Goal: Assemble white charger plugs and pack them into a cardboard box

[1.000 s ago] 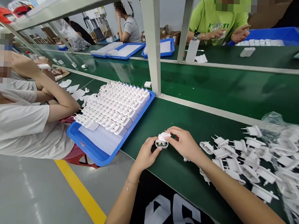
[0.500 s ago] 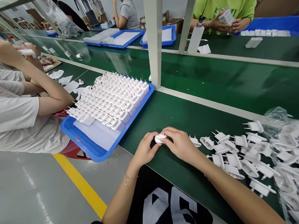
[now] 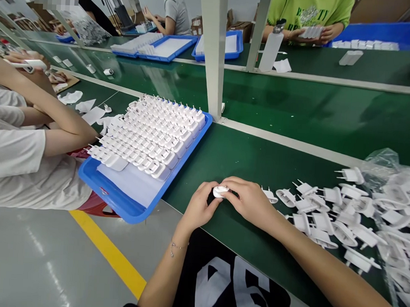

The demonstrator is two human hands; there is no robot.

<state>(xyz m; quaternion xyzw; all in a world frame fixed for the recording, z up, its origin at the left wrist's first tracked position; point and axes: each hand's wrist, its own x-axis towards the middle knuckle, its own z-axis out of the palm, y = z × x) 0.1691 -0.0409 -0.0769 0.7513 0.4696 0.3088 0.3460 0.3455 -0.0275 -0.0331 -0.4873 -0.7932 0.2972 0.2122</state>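
Green work surface (image 3: 246, 158) runs under everything near the hands. On its left sits a blue plastic tray (image 3: 135, 215), its near end overhanging the edge. To the right, white two-pin plug covers (image 3: 321, 221) lie in a loose heap, spilling beside a clear plastic bag (image 3: 383, 159). Inside the tray, white charger plugs (image 3: 150, 141) stand in tight rows, pins up, with white liner (image 3: 129, 186) showing at the near end. Between tray and heap, the right hand (image 3: 250, 201) and left hand (image 3: 199, 206) meet, fingertips pinching one small white plug (image 3: 220, 191) from both sides, its oval face upward, just above the surface. A thin bracelet (image 3: 173, 247) circles the left wrist.
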